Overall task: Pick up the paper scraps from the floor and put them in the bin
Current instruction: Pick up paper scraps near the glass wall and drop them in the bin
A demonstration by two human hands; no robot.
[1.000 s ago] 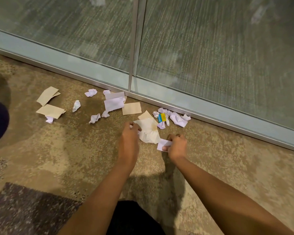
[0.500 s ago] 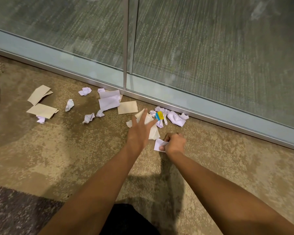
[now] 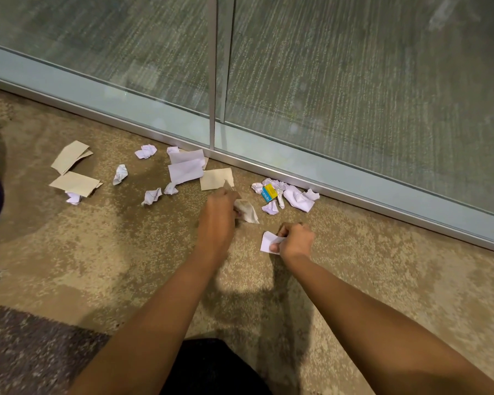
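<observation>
**Scraps being gathered beside a glass partition**

Since half a second ago the left hand (image 3: 220,215), then spread flat over the large pale sheet (image 3: 247,210), has closed. Its fingers now curl round the sheet, which is bunched in its grip. The right hand (image 3: 295,240) is unchanged, pinching one small white scrap (image 3: 268,241) between its thumb and curled fingers, low over the carpet (image 3: 382,280).

Just beyond the hands lies one yellow-and-blue box (image 3: 269,193); its contents cannot be seen. It sits within a cluster of crumpled white scraps (image 3: 298,198) that lies against the metal rail (image 3: 354,195) of the glass partition (image 3: 354,81) and is too tangled to count.

Farther left on the carpet are two flat white sheets (image 3: 186,171), three beige cards (image 3: 216,179) and five crumpled white balls (image 3: 120,174), each ball lying apart from the others.
</observation>
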